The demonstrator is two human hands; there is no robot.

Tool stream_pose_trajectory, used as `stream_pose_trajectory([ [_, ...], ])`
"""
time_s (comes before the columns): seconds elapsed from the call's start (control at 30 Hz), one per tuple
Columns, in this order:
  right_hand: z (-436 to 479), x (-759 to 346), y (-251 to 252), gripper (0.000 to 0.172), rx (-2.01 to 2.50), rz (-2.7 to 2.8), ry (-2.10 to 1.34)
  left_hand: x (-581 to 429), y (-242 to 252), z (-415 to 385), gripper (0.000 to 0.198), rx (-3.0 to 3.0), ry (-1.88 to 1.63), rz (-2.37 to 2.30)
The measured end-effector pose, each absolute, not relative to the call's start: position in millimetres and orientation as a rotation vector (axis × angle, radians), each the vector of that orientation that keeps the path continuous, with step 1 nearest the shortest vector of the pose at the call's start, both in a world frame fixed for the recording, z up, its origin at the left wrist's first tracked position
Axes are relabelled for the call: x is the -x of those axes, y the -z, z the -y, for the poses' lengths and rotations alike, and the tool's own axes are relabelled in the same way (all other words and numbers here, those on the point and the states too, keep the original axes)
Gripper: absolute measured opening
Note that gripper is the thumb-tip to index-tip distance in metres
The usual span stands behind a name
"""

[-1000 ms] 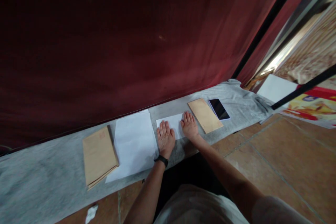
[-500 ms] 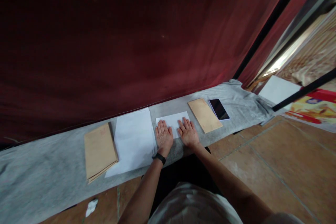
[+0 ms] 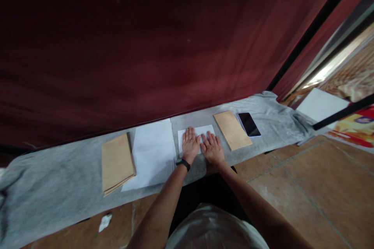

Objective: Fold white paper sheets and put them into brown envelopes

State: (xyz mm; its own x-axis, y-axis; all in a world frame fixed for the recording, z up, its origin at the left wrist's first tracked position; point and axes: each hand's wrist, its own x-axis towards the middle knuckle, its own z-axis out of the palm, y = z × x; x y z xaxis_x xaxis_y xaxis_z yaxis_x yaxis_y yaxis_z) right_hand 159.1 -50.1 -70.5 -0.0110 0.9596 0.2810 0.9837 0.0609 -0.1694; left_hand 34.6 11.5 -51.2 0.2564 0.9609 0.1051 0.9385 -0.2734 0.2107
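A small white sheet of paper [image 3: 183, 137], which looks folded, lies on the grey cloth in front of me. My left hand [image 3: 191, 144] rests flat on its left and middle part, fingers stretched out, a dark band around the wrist. Flat on the sheet's right part and near edge lies my right hand [image 3: 212, 148], its fingers spread. The two hands are close together and hide much of the sheet. To the left is a stack of larger white paper [image 3: 153, 151]. A single brown envelope [image 3: 233, 129] lies just right of my right hand.
A stack of brown envelopes [image 3: 117, 163] overlaps the white stack's left edge. A phone [image 3: 249, 124] lies beyond the single envelope. The grey cloth [image 3: 58, 190] covers a long narrow surface along a dark red curtain [image 3: 163, 66]. A crumpled white scrap [image 3: 104, 222] is on the tiled floor.
My left hand has slid rightward over the small sheet and is now closer to my right hand. The whole view has shifted slightly.
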Motion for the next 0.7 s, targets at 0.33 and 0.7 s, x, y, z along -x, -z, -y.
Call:
stream_pose_trajectory([
  [0.33,51.4,-157.9,63.7,0.053,1.981,2.013,0.062,-5.6,53.3,17.9,0.061,-2.293,-0.434,-2.064],
  [0.7,47.8,-160.8,65.3,0.053,1.995,2.03,0.005,-0.8,57.9,72.2,0.06,-2.515,-0.326,-1.828],
])
